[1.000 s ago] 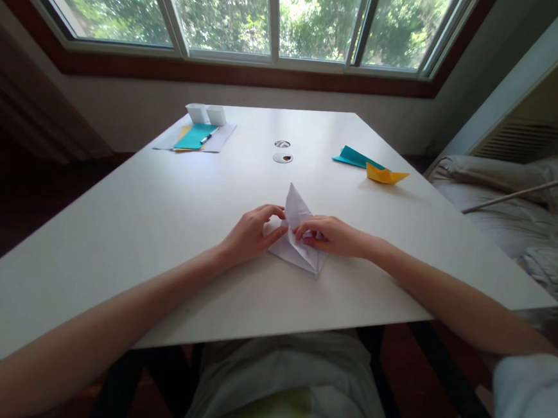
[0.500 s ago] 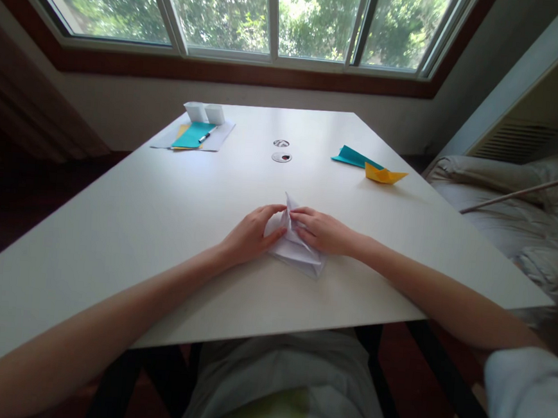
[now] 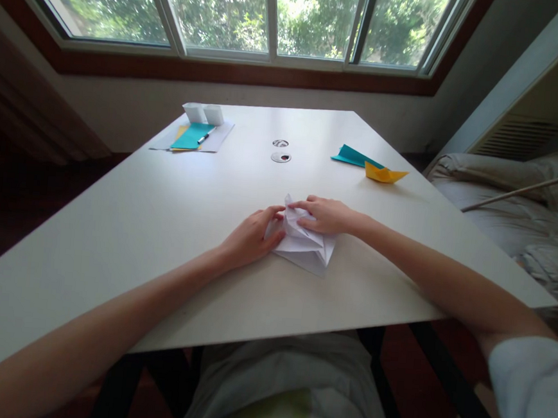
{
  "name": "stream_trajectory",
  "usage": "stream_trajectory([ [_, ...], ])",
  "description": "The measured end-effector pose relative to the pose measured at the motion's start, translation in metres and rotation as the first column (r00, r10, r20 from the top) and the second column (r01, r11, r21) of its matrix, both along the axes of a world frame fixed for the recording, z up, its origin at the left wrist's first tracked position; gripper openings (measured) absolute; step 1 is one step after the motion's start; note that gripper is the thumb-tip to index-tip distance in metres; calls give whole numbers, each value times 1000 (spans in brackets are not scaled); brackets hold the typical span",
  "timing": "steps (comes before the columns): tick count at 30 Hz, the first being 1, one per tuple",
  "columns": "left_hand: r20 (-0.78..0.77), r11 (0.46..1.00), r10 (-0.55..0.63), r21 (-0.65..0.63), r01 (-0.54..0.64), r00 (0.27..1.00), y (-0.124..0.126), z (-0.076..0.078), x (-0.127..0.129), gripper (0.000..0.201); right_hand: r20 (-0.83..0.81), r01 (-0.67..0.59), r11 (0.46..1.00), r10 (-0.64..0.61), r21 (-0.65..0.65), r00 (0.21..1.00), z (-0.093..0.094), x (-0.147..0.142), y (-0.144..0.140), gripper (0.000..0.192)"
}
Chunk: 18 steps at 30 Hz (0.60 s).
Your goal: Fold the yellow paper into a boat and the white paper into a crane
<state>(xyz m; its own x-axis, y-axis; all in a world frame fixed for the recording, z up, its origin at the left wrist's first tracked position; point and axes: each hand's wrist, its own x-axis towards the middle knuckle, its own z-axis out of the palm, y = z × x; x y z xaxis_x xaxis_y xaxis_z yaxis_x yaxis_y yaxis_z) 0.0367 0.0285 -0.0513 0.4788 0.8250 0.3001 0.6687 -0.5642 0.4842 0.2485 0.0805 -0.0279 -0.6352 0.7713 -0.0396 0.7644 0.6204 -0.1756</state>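
A folded white paper [image 3: 307, 253] lies on the white table [image 3: 162, 225] in front of me. My left hand [image 3: 252, 236] pinches its left edge between thumb and fingers. My right hand [image 3: 324, 214] lies flat over the paper's upper part, fingers pressing its far tip down. The near corner of the paper sticks out below both hands.
A yellow paper boat [image 3: 383, 173] and a teal folded paper [image 3: 353, 155] sit at the right rear. A teal sheet with a pen [image 3: 190, 136] and two white boxes [image 3: 203, 113] lie at the left rear. Two round table ports [image 3: 281, 157] sit in the middle. A bed [image 3: 516, 202] is to the right.
The paper's upright point has been pressed down flat. My right hand has slid away from me, over the top of the paper. My left hand stays at the left edge.
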Motion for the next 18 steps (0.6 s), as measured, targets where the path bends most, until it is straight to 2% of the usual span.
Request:
stream_trajectory([
  [6, -19, 1000, -20, 20, 21, 1000, 1, -1, 0, 44, 34, -18, 1000, 18, 0, 999, 1, -3, 4, 50],
  [12, -57, 999, -21, 42, 23, 998, 0, -2, -3, 44, -82, -2, 1000, 2, -1, 997, -4, 0, 2, 57],
  [15, -73, 997, -35, 65, 39, 997, -1, -1, -4, 39, -136, -40, 999, 35, -33, 990, -2, 3, -6, 40],
  [18, -84, 992, -57, 106, 65, 995, -1, 0, -5, 31, -159, -121, 993, 121, 6, 980, -1, 9, -17, 22],
])
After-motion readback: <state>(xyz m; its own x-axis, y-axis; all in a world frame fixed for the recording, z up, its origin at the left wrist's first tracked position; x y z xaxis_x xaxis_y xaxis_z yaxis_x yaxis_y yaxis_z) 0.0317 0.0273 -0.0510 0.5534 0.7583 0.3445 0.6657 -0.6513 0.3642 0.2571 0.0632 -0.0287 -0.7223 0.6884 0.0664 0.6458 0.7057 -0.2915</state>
